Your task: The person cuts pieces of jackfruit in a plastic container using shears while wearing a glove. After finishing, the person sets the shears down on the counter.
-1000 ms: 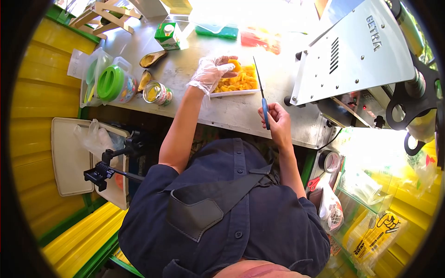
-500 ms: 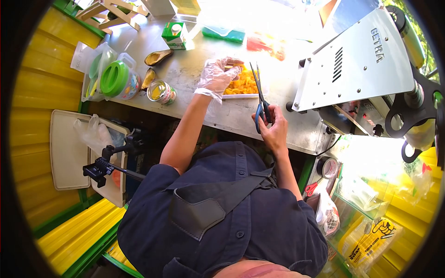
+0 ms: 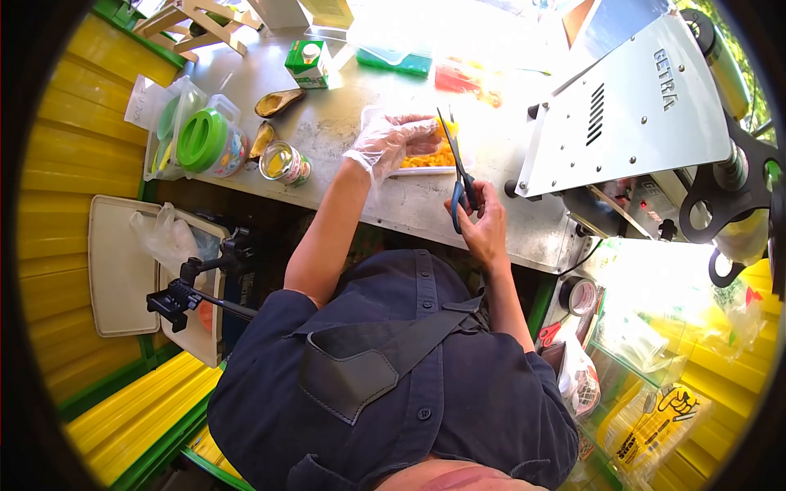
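The scissors [image 3: 461, 168] have opened since a second ago, the right hand [image 3: 483, 219] gripping them near the table [image 3: 503, 155] edge, bare room rightward. The left hand [image 3: 399, 141], fingers gathered, hovers over yellow pieces [image 3: 442, 155] in a tray [image 3: 426, 171]; whether it pinches any is unclear.

The site appears to be a compact food stall. Indicators are yellow corrugated wall panels [image 3: 78, 147] in green framing [image 3: 168, 432], a metal bench [image 3: 337, 114] carrying cut yellow food [image 3: 432, 159], a carton [image 3: 309, 67], and a GETRA-labelled machine [image 3: 626, 114].
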A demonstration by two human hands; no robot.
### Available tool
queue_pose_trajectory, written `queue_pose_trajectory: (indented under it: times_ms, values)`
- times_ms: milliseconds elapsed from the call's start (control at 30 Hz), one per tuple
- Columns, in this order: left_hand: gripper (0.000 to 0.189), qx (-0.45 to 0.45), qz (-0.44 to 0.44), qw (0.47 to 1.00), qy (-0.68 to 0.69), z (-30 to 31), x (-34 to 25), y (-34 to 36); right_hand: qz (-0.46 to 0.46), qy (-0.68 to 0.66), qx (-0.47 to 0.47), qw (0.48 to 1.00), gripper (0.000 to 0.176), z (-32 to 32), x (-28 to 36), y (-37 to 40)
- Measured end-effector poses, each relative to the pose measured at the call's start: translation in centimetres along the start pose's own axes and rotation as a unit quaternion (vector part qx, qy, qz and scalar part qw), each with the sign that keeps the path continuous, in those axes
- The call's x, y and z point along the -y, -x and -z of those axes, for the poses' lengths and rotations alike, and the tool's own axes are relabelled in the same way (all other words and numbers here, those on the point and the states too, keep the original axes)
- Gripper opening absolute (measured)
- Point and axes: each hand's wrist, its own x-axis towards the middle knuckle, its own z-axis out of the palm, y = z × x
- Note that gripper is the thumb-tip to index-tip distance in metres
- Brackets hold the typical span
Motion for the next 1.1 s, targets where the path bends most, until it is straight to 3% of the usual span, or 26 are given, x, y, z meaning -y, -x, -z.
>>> queue_pose_trajectory:
  times_ms: [233, 367, 433, 767, 833, 933, 1100]
  values:
    - [0.028, 0.044, 0.022, 0.997, -0.064, 0.8, 0.0, -0.4, 0.027, -0.016, -0.004, 0.999, 0.048, -0.1, -0.8, -0.5]
    - [0.030, 0.025, 0.018, 0.996, -0.080, 0.7, 0.0, -0.7, 0.023, -0.012, -0.003, 1.000, 0.044, 0.1, -0.5, -0.5]
    - [0.030, 0.017, 0.012, 0.995, -0.094, 0.6, -0.2, -0.6, 0.006, 0.012, 0.014, 1.000, 0.024, 0.3, -0.2, -0.3]
    - [0.030, -0.042, -0.008, 0.967, -0.252, -0.2, -1.6, 0.2, 0.006, 0.042, 0.021, 0.999, 0.019, 0.3, -1.6, -0.3]
    - [0.031, -0.042, -0.014, 0.962, -0.269, 0.0, -1.5, 0.1, -0.053, 0.018, 0.045, 0.997, 0.020, 0.3, -0.9, -0.3]
    - [0.031, -0.061, -0.035, 0.963, -0.260, 0.3, -1.3, -0.1, -0.053, -0.086, 0.020, 0.995, 0.023, -0.2, -1.1, -0.4]
    - [0.033, -0.061, -0.059, 0.953, -0.290, 0.6, -1.3, 0.0, -0.064, -0.121, 0.025, 0.990, 0.026, 0.0, -1.1, -0.4]
